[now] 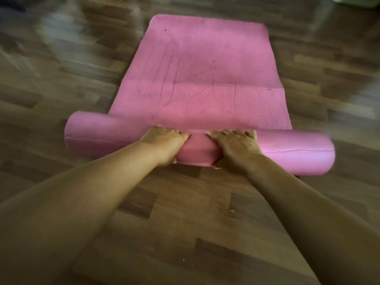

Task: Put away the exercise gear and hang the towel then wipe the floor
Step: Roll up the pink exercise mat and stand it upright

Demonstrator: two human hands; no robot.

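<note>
A pink exercise mat (pixel 205 64) lies on the wooden floor, its near end wound into a thick roll (pixel 292 153) that runs left to right. My left hand (pixel 164 144) grips the roll left of its middle, fingers curled over the top. My right hand (pixel 234 147) grips the roll just right of the middle, fingers over the top and thumb at the near side. The far part of the mat lies flat and unrolled. No towel is in view.
Brown wooden plank floor (pixel 185 212) surrounds the mat on all sides. A small pale crumb (pixel 232 210) lies on the floor near me. A blurred pale green object (pixel 355 1) sits at the top right corner.
</note>
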